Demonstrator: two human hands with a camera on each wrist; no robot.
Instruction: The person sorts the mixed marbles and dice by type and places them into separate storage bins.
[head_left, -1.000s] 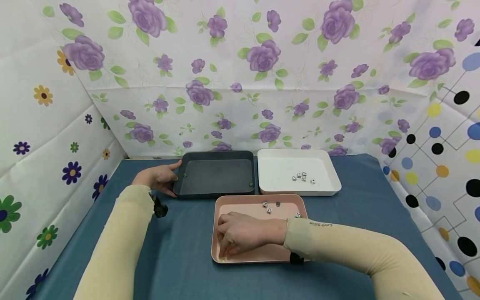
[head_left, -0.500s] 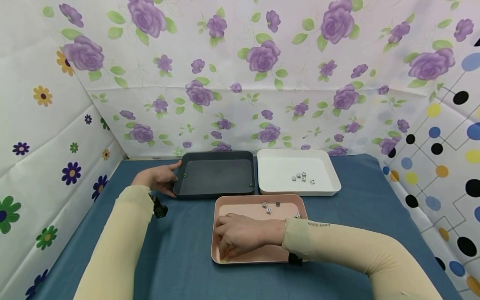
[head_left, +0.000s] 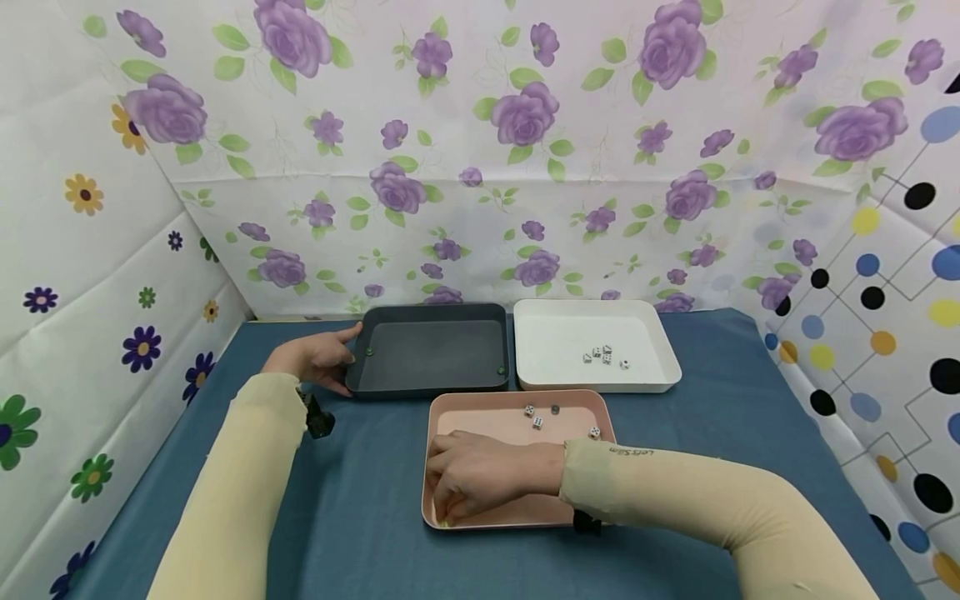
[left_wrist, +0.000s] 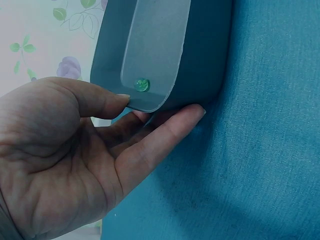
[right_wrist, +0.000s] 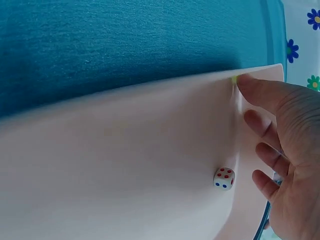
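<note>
My left hand (head_left: 315, 358) grips the left end of the dark grey tray (head_left: 435, 392), thumb at the rim and fingers against the outer wall. Near that end lies a green glass marble (left_wrist: 142, 84); a second green marble (head_left: 501, 371) sits at the tray's right. Over the pink tray (head_left: 525, 401), my right hand (head_left: 480, 475) reaches into the near left corner. Its thumb and a mostly hidden finger pinch a small yellow-green piece (right_wrist: 234, 79), largely covered. In the right wrist view, a white die (right_wrist: 224, 178) with red and blue dots lies beside the curled fingers.
Several dice, including a white die (head_left: 537, 423) and a grey piece (head_left: 555, 409), lie at the back of the pink tray. A white tray (head_left: 652, 333) at back right holds several white dice (head_left: 607, 358). Blue cloth (head_left: 360, 500) covers the table; patterned curtains (head_left: 480, 208) enclose it.
The right hand has shifted very slightly toward the left in the pink tray's near corner. The left hand keeps its hold on the dark tray, which stays in place.
</note>
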